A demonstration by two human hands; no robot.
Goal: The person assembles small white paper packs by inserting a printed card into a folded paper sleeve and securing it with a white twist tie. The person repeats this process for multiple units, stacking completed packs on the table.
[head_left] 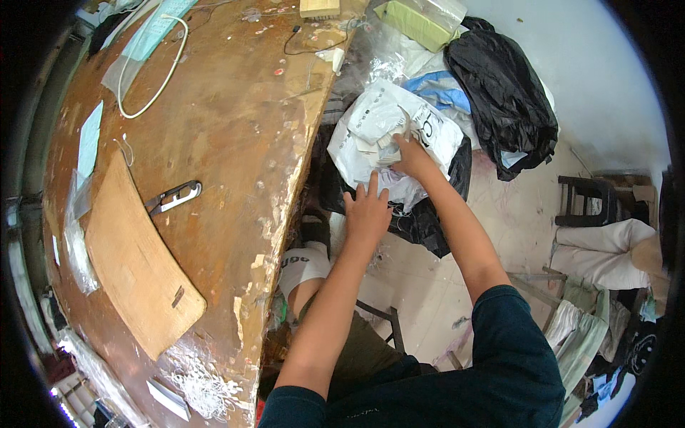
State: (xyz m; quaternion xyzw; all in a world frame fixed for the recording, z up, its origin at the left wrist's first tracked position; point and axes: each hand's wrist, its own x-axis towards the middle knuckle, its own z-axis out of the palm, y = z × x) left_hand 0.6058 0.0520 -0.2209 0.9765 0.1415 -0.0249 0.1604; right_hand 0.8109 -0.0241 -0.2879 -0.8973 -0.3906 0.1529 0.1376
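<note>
Dark sleeves span the lower frame. Above centre, a black bag surrounds a white bag with pale papers at its mouth. Right hand touches them, grip unclear to me; left hand spreads its fingers apart nearby.

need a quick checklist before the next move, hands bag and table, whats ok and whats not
1. Right hand at the white bag: ok, fingers at the pale pieces.
2. Firm grip on those pieces: cannot tell, fingers partly hide it.
3. Left hand free: ok, fingers spread, nothing visible held.
4. Black-and-white tool away from both hands: ok, lying on the table.
5. Tabletop tidy: not ok, white threads lie heaped there.
</note>
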